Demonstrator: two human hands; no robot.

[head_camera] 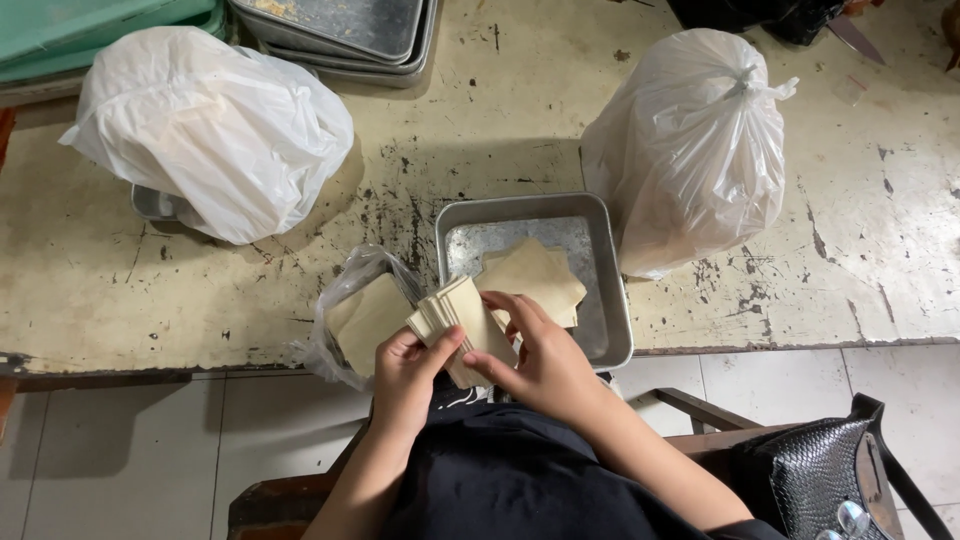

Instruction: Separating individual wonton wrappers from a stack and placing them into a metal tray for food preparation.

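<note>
- Nearest to me, at the bottom of the view, I see the person's lap in dark clothing (520, 480), seated on a wooden chair (280, 510).
- At the lower right a black textured handbag (820, 475) rests beside the lap.
- Both bare forearms reach up from the lap toward the table edge.
- The left hand (410, 375) is closed around a stack of thin, pale beige square sheets (462, 322), thumb on top and fingers under it.
- The right hand (545, 355) also grips that stack from the other side, its fingers curled over the top sheet's edge.
- The stack sits tilted between the two hands, just above the near edge of the table, in front of a metal tray.
- Just left of the stack, a clear plastic bag (345, 325) lies open on the table edge with more beige sheets inside.
- Just behind the hands, the square metal tray (600, 235) holds a few loose beige sheets (535, 280).
- The table (150, 290) is cream coloured, worn and scratched with dark marks.
- Farther back on the right, a tied white plastic bag (690, 150) stands full, touching the tray's right side.
- Farther back on the left, another full white plastic bag (205, 130) lies over a small metal container.
- At the far edge, stacked metal trays (350, 35) sit beside a green board (80, 30).
</note>
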